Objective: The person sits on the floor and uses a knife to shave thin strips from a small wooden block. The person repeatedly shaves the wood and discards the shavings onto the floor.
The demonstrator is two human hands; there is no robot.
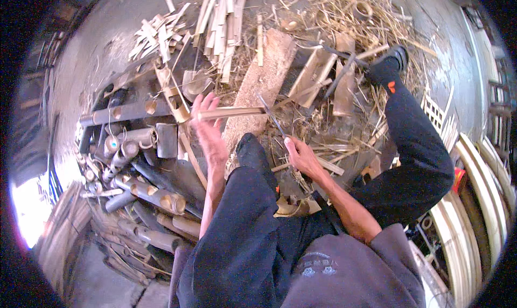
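Observation:
My left hand [210, 134] is raised with its fingers stretched apart and slightly blurred. A pale bamboo strip [234, 112] lies across its palm, and the fingers are not wrapped around it. Closed around a knife [276, 119], my right hand [303, 157] hides most of the handle. The narrow blade slants up to the left and meets the strip's right end; how deep it sits there I cannot tell. Beneath the strip, a rough wooden plank [272, 60] slopes away from my foot [251, 150].
Pale bamboo slats [221, 25] and a heap of short pieces [159, 34] lie at the far left. Bamboo tubes [153, 192] are stacked on my left. Split bamboo halves [344, 87] and shavings [350, 11] cover the ground ahead. Long curved strips [463, 238] stand at right.

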